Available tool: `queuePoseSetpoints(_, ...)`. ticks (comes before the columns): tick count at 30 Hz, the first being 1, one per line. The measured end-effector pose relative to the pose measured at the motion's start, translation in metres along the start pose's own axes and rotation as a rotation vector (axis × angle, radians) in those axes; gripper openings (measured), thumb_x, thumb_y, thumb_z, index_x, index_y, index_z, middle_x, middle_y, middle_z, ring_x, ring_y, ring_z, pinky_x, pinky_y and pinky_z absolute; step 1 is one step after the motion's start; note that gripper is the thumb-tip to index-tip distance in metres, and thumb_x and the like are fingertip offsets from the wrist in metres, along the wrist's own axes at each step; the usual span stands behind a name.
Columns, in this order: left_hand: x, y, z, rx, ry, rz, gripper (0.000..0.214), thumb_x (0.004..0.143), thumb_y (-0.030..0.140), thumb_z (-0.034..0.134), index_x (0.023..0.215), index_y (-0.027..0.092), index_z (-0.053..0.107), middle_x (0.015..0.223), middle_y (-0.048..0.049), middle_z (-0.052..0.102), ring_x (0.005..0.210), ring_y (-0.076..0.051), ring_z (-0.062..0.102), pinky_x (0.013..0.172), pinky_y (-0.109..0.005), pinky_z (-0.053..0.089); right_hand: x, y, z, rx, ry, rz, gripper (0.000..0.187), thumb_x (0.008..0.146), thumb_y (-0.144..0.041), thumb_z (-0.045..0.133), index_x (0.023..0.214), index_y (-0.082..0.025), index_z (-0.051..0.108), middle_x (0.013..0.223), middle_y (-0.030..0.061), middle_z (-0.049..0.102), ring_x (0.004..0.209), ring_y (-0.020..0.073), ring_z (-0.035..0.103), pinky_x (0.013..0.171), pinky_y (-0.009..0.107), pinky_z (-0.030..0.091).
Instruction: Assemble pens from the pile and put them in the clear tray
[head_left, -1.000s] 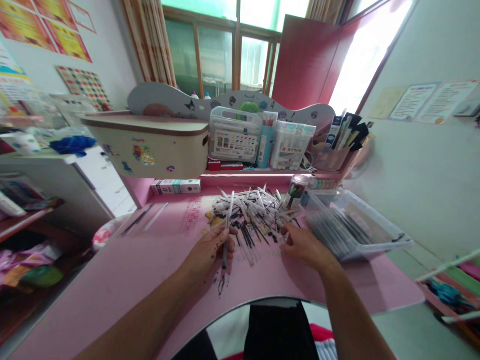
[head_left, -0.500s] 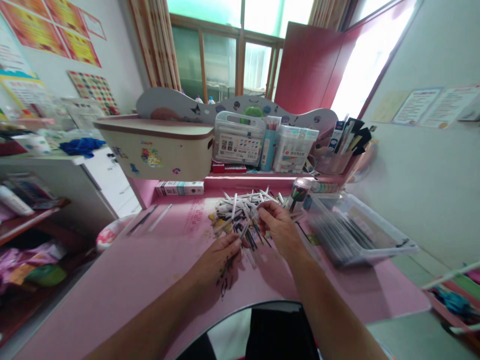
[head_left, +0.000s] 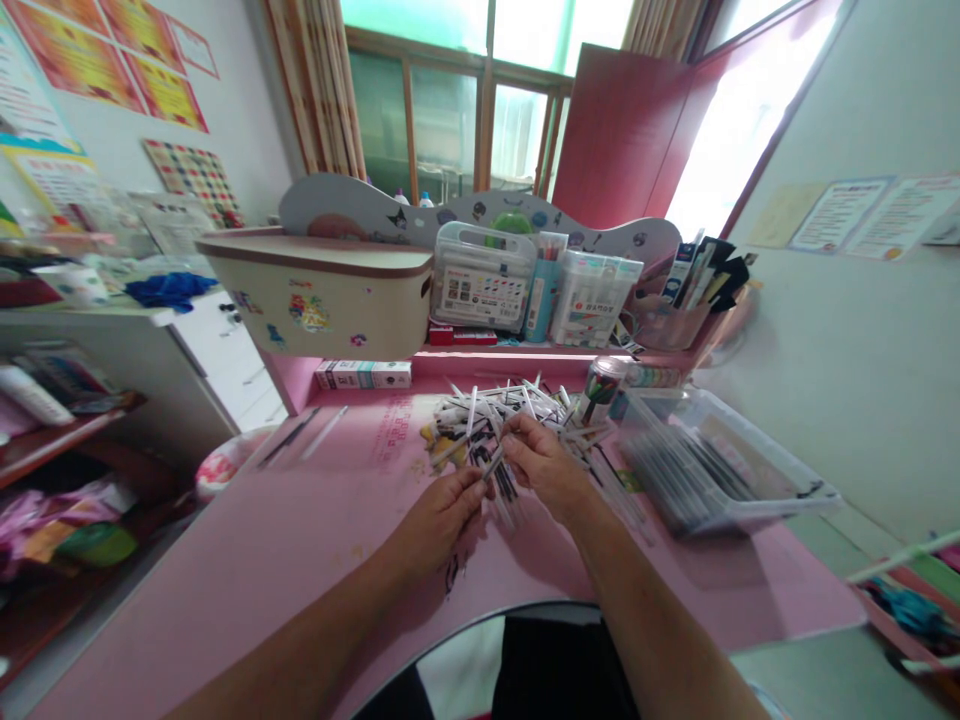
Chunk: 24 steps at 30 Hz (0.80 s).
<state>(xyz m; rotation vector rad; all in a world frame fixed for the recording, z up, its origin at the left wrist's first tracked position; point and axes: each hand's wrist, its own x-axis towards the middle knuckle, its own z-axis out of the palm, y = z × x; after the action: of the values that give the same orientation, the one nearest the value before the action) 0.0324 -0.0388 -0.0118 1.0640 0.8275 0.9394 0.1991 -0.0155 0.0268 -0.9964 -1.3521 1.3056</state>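
One slim pen [head_left: 493,464] is slanting between the two hands, just on the near side of a heap, over the middle of the worktop [head_left: 300,540]. The left hand [head_left: 444,512] is pinching its lower end between thumb and fingers; the right hand [head_left: 546,462] is bringing thumb and forefinger together at its upper end, though the exact grip is too small to tell. Work on this piece is seemingly going on. Beyond the hands, the heap of loose pen parts [head_left: 480,408] is spreading toward the worktop's far edge; judging by its bulk, most pieces are probably waiting their turn. Some clear tubes [head_left: 621,495] are lying beside the right hand, toward the right edge. Near the left edge, a dark stick [head_left: 289,437] and a pale stick [head_left: 325,431] are lying well apart from the heap; whether they are counting as finished, I cannot tell. By the right edge, a plastic box [head_left: 791,468] is holding a row of slim things, perhaps done ones, but blur is hiding what they are. A jar [head_left: 602,386] is standing between heap and box.
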Motion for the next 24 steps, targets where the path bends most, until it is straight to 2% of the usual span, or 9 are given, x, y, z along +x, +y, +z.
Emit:
queuePoseSetpoints(3, -0.001, 0.007, -0.001, 0.25, 0.029, 0.127, 0.016, 0.084, 0.034, 0.069, 0.078, 0.019, 0.069, 0.061, 0.0006, 0.053, 0.052, -0.012, 0.042, 0.048, -0.023, 0.033, -0.001, 0.001, 0.002, 0.017, -0.007, -0.005, 0.021, 0.083, -0.04, 0.062, 0.086, -0.023, 0.051, 0.053, -0.0114, 0.035, 0.044, 0.0075, 0.029, 0.043, 0.021, 0.022)
queuePoseSetpoints(7, -0.006, 0.019, 0.001, 0.444, 0.068, 0.259, 0.015, 0.087, 0.031, 0.063, 0.078, 0.022, 0.071, 0.062, -0.0022, 0.057, 0.06, -0.018, 0.048, 0.056, -0.026, 0.037, 0.0, -0.001, 0.005, -0.002, -0.028, -0.012, 0.021, 0.085, -0.041, 0.061, 0.087, -0.023, 0.051, 0.052, -0.0115, 0.037, 0.042, 0.0077, 0.03, 0.043, 0.021, 0.025)
queuePoseSetpoints(10, -0.005, 0.024, 0.0, 0.513, 0.09, 0.292, 0.017, 0.088, 0.03, 0.06, 0.077, 0.023, 0.072, 0.058, -0.0012, 0.054, 0.063, -0.02, 0.051, 0.058, -0.027, 0.038, 0.001, -0.001, 0.007, -0.018, -0.008, -0.031, 0.021, 0.085, -0.041, 0.062, 0.088, -0.022, 0.052, 0.051, -0.0109, 0.041, 0.042, 0.0078, 0.033, 0.042, 0.021, 0.026)
queuePoseSetpoints(13, -0.002, 0.026, -0.003, 0.516, 0.078, 0.295, 0.016, 0.086, 0.031, 0.062, 0.08, 0.022, 0.074, 0.056, 0.0003, 0.053, 0.061, -0.019, 0.051, 0.058, -0.027, 0.038, 0.001, 0.003, 0.01, 0.104, 0.007, -0.028, 0.028, 0.084, -0.047, 0.063, 0.089, -0.022, 0.053, 0.051, -0.0104, 0.044, 0.042, 0.0078, 0.036, 0.042, 0.02, 0.028)
queuePoseSetpoints(15, -0.001, 0.026, -0.006, 0.517, 0.035, 0.272, 0.017, 0.087, 0.033, 0.063, 0.086, 0.021, 0.076, 0.057, 0.001, 0.054, 0.058, -0.018, 0.05, 0.058, -0.026, 0.038, -0.001, 0.004, 0.01, 0.17, 0.0, -0.017, 0.032, 0.081, -0.049, 0.067, 0.09, -0.022, 0.054, 0.052, -0.0099, 0.046, 0.042, 0.0074, 0.038, 0.042, 0.02, 0.029)
queuePoseSetpoints(17, -0.001, 0.024, -0.008, 0.495, -0.008, 0.253, 0.022, 0.087, 0.035, 0.064, 0.099, 0.021, 0.075, 0.067, -0.001, 0.062, 0.062, -0.018, 0.054, 0.061, -0.027, 0.043, -0.007, -0.002, 0.006, 0.169, -0.003, -0.021, 0.034, 0.079, -0.05, 0.07, 0.09, -0.021, 0.057, 0.053, -0.0095, 0.046, 0.042, 0.0069, 0.037, 0.041, 0.02, 0.029)
queuePoseSetpoints(20, -0.001, 0.021, -0.011, 0.402, 0.032, 0.279, 0.041, 0.087, 0.038, 0.066, 0.125, 0.024, 0.066, 0.105, -0.0081, 0.07, 0.089, -0.022, 0.063, 0.073, -0.03, 0.05, -0.023, -0.03, -0.013, 0.07, 0.1, -0.114, 0.031, 0.079, -0.048, 0.071, 0.09, -0.021, 0.061, 0.053, -0.0091, 0.045, 0.041, 0.0067, 0.036, 0.04, 0.021, 0.028)
queuePoseSetpoints(22, -0.001, 0.019, -0.013, 0.338, 0.106, 0.3, 0.047, 0.088, 0.04, 0.065, 0.132, 0.027, 0.06, 0.121, -0.0098, 0.065, 0.104, -0.024, 0.061, 0.079, -0.031, 0.052, -0.038, -0.061, -0.036, -0.067, 0.269, -0.238, 0.025, 0.081, -0.044, 0.07, 0.091, -0.022, 0.063, 0.056, -0.0077, 0.048, 0.042, 0.0071, 0.037, 0.041, 0.021, 0.029)
queuePoseSetpoints(24, 0.0, 0.019, -0.014, 0.305, 0.155, 0.301, 0.047, 0.089, 0.041, 0.064, 0.133, 0.027, 0.058, 0.123, -0.0097, 0.064, 0.11, -0.025, 0.06, 0.082, -0.031, 0.052, -0.053, -0.099, -0.064, -0.26, 0.473, -0.403, 0.02, 0.081, -0.039, 0.071, 0.092, -0.023, 0.065, 0.061, -0.0051, 0.054, 0.047, 0.0083, 0.045, 0.044, 0.022, 0.034)
